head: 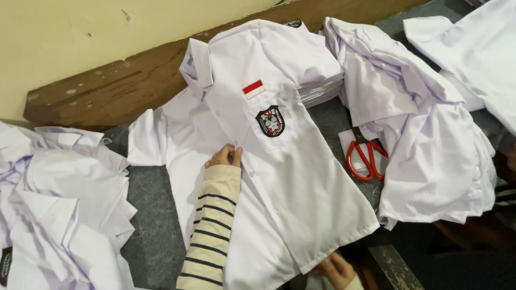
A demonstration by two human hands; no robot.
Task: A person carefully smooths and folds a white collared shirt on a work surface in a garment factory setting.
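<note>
A white short-sleeved shirt (279, 177) lies spread front-up on a grey cloth surface (153, 225), collar towards the wall. It has a red-and-white patch and a dark crest badge (270, 121) on the chest pocket. My left hand (226, 156), in a cream sleeve with dark stripes, pinches the shirt's front placket just below the pocket. At the bottom edge my right hand (336, 267) grips the shirt's lower hem; part of that hand is cut off by the frame.
Red-handled scissors (365, 159) lie right of the shirt. A heap of white shirts (430, 139) fills the right side, a folded stack (322, 86) sits behind, and another heap (59, 209) lies at left. A wooden baseboard (123, 80) runs along the cream wall.
</note>
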